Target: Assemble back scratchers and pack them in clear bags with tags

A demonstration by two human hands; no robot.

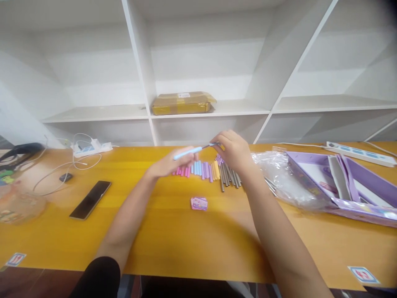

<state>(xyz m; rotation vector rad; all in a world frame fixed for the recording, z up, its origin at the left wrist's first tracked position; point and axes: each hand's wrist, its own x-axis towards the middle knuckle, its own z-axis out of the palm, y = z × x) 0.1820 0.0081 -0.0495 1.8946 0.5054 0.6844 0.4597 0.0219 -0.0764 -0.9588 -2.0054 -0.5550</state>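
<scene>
My left hand (177, 161) grips a slim light blue stick (188, 153) and holds it above the table, slanting up to the right. A thin dark rod (206, 146) extends from the stick's right end. My right hand (232, 149) pinches the rod's far end between thumb and fingers; the exact tip is hidden. Below both hands lies a row of short coloured tubes in pink, light blue (197, 167), purple (206, 170) and orange (215, 170). Several metal tubes (228, 176) lie beside them, partly behind my right forearm. A small stack of purple cards (199, 203) sits nearer to me.
To the right are clear plastic wrap (288, 178) and an open purple box (362, 209). A phone (90, 200), cables and a power strip (93, 149) are at left; another power strip (361, 153) is at back right. A taped carton (182, 103) rests on the shelf.
</scene>
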